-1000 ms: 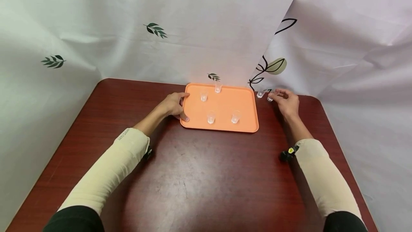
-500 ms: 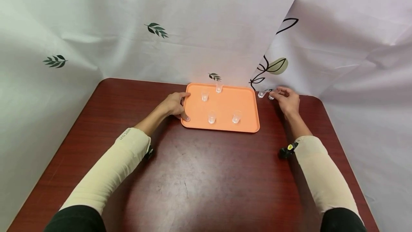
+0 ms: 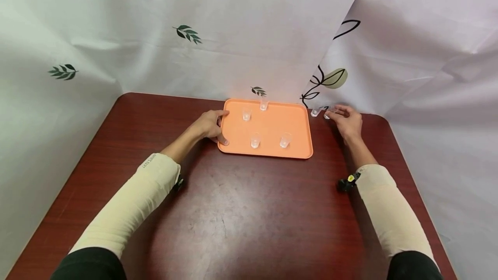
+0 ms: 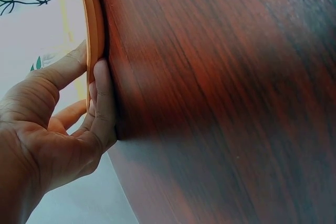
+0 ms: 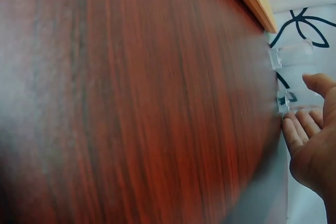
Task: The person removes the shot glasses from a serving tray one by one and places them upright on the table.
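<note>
An orange tray [image 3: 268, 126] lies near the back of the table, with several small clear cups standing on it, one of them a cup [image 3: 285, 141] at its front right. My left hand [image 3: 210, 125] grips the tray's left end, thumb over the rim and fingers underneath in the left wrist view. Right of the tray, my right hand [image 3: 347, 121] holds a clear plastic cup [image 5: 286, 99] between thumb and fingers, its base at the tabletop. Just left of it stands another clear cup [image 3: 315, 112], between that hand and the tray.
The dark red wooden table [image 3: 249, 211] reaches toward me in front of the tray. A white curtain [image 3: 218, 55] with leaf prints hangs close behind the table's back edge, right behind the tray and cups.
My right hand and its cup have shifted slightly back toward the curtain. My left hand keeps its grip, and the tray stays in place.
</note>
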Demonstrator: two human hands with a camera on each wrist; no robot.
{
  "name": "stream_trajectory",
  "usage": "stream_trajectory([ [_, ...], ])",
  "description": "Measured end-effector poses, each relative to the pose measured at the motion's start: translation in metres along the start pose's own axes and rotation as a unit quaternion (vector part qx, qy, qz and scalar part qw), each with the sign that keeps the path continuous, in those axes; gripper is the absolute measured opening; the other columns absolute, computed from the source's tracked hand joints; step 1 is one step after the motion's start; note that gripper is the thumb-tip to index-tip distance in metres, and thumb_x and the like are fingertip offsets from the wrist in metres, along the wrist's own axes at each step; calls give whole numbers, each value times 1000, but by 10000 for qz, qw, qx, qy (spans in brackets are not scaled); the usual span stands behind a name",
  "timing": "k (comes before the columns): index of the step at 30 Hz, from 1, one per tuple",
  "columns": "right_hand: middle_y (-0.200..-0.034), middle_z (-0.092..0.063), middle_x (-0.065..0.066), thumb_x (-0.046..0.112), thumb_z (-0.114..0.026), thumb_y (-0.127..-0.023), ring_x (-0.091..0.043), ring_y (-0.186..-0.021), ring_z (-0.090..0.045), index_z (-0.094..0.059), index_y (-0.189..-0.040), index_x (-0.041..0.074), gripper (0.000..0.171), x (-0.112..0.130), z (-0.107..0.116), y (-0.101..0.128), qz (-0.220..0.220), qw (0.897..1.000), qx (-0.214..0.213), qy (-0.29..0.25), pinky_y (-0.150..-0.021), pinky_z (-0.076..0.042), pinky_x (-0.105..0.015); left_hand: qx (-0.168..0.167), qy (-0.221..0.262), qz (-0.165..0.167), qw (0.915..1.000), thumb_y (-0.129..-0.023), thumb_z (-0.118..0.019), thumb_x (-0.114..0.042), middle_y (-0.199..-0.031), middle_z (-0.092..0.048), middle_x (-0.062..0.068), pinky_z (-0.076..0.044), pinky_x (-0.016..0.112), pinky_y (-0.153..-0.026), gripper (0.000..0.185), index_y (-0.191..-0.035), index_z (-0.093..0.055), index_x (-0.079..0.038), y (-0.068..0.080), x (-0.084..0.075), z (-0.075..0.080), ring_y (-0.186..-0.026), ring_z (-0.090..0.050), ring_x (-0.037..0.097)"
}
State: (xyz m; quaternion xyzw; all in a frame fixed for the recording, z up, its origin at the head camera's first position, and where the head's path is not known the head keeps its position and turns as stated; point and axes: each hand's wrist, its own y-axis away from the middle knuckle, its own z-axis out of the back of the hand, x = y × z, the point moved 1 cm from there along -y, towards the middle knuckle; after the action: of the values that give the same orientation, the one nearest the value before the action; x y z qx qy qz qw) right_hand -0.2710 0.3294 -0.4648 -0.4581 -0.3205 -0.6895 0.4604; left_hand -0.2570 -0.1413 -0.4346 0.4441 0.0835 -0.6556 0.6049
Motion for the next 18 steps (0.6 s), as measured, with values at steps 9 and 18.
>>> stream_trajectory([
  [9,-99,-69,24,25,-94,-94,7,-99,-68,-71,-148,4,63,3,6,6,-173,9998,87,-71,-83,-56,-4,86,-91,-1,9999,-79,-103,-1,-122,-49,16,-72,32,-70,123,-180,-33,-16,2,0,4,-71,-70,16],
  [18,-102,-72,21,24,-93,-94,8,-101,-68,-73,-145,5,58,-1,13,16,-234,9995,-18,-187,-84,-56,-5,96,-177,-110,9997,-80,-102,-1,-124,-50,17,-72,33,-72,123,-180,-32,-16,-1,1,2,-74,-69,16],
])
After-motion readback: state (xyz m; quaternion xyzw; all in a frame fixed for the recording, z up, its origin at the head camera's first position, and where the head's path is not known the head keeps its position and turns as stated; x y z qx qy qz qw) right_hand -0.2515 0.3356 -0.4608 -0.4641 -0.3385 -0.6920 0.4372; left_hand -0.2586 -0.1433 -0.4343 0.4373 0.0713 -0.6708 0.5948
